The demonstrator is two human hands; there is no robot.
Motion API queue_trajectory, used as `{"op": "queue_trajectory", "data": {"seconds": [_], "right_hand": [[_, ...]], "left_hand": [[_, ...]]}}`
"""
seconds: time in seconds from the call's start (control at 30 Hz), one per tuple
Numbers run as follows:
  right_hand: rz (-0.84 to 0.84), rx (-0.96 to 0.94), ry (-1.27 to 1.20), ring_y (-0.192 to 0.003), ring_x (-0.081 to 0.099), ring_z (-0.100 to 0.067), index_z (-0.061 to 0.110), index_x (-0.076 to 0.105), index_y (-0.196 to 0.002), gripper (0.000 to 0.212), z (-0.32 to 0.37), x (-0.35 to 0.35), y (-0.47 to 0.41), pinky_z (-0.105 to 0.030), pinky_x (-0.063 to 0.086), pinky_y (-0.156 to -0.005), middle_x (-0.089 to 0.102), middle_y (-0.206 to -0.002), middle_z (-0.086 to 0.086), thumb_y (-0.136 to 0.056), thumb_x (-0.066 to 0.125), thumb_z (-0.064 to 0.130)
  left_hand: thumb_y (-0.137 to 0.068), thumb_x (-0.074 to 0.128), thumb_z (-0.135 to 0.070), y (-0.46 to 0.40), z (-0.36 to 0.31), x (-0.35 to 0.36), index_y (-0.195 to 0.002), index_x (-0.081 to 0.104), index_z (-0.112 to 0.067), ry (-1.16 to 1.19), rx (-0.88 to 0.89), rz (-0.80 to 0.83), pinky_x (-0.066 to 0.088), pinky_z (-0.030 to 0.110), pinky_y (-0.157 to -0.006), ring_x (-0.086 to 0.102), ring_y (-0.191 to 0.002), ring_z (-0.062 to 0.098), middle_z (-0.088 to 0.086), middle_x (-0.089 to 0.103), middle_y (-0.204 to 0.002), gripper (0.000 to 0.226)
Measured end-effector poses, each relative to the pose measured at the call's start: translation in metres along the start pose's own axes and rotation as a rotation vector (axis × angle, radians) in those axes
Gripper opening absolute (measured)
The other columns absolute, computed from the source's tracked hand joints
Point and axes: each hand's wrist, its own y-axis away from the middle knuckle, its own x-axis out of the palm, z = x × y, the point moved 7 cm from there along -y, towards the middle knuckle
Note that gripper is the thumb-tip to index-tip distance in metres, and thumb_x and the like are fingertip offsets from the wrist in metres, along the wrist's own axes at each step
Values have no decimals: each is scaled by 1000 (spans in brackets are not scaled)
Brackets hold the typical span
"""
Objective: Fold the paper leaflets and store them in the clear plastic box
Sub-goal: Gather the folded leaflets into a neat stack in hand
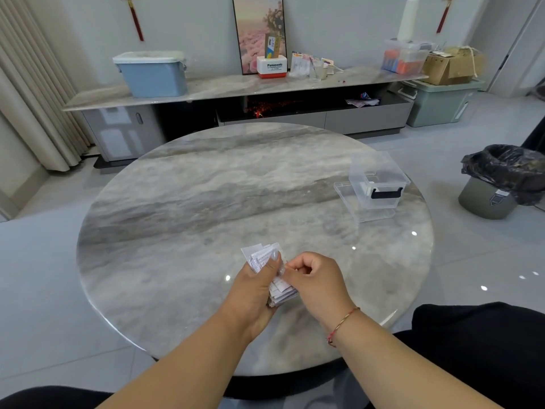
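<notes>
Left hand point(255, 286) grips a bundle of folded leaflets point(267, 261) above the near part of the round marble table point(206, 187); print unreadable. Right hand point(314, 280) pinches the bundle's edge. Clear plastic box point(379, 184) stands open, far right, on its lid point(346, 193). Sideboard container point(271, 67) reads "Panasonic".

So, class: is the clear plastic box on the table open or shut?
Open. The clear plastic box has no lid on top; its lid lies flat on the table beside and under it.
</notes>
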Motion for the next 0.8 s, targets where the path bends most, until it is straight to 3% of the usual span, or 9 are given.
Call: {"op": "queue_trajectory", "data": {"seconds": [0.1, 0.17, 0.23, 0.33, 0.4, 0.5, 0.6, 0.7, 0.8], "right_hand": [[111, 209, -214, -54, 51, -2, 15, 57, -72, 19, -11, 6, 0, -12, 39, -51, 54, -62, 7, -77, 75, 17], [326, 343, -259, -64, 57, -4, 19, 61, -74, 14, -16, 18, 5, -17, 39, -59, 63, -73, 4, -82, 71, 25], [504, 357, -236, -79, 59, -11, 19, 66, -88, 13, -19, 30, 11, -24, 39, -68, 66, -85, 1, -85, 66, 32], [531, 230, -233, -90, 62, -14, 11, 62, -104, 20, -10, 32, 5, -28, 48, -79, 67, -96, -4, -87, 64, 22], [488, 108, -79, -83, 60, -9, 13, 56, -98, 15, 2, 21, -6, -25, 49, -76, 64, -92, 0, -86, 65, 16], [360, -198, 626, -71, 49, -11, 16, 43, -88, 26, 27, -7, -32, -24, 36, -57, 50, -81, 6, -82, 66, 26], [368, -410, 1021, -84, 48, -22, 15, 42, -92, 27, 29, -7, -39, -29, 34, -62, 49, -91, -1, -82, 61, 32], [425, -552, 1157, -107, 46, -25, 13, 46, -119, 54, -2, 13, -32, -35, 37, -86, 49, -115, -5, -78, 61, 45], [373, -572, 1083, -110, 44, -22, 12, 45, -123, 73, -12, 15, -33, -32, 36, -94, 46, -120, -5, -70, 54, 61]], "left_hand": [[-84, 59, -23, 0, 1, -1, -103, 57, 1, -5, 18, -11, 56, 36, -66, 68, -85, 32, 22, 67, -93, 30], [-85, 59, -24, -2, 2, -5, -105, 58, 5, -17, 32, -42, 56, 37, -66, 68, -84, 32, 22, 66, -93, 35], [-82, 60, -25, -3, 4, -7, -107, 59, 6, -2, 8, -57, 56, 37, -64, 67, -83, 31, 23, 65, -94, 40], [-81, 61, -20, -4, 2, 1, -105, 61, 0, 32, -31, 32, 53, 37, -61, 67, -80, 31, 22, 65, -93, 31], [-76, 66, -15, -6, -7, 4, -105, 61, -1, 7, 12, 78, 52, 37, -66, 66, -84, 30, 21, 65, -95, 33], [-55, 66, -17, -19, -32, -19, -113, 55, -8, -141, 214, -143, 43, 28, -84, 58, -105, 21, 10, 62, -112, 60], [-85, 58, -23, -22, -45, -30, -115, 51, -18, -237, 348, -346, 35, 15, -80, 49, -106, 6, -3, 53, -116, 32], [-99, 39, -29, -26, -20, -13, -109, 51, -20, -298, 316, -286, 48, 15, -69, 56, -79, 2, -6, 55, -95, 18], [-97, 40, -41, -27, -9, -16, -101, 54, -25, -376, 372, -344, 48, 32, -77, 54, -79, 8, -3, 55, -94, 22]]}}
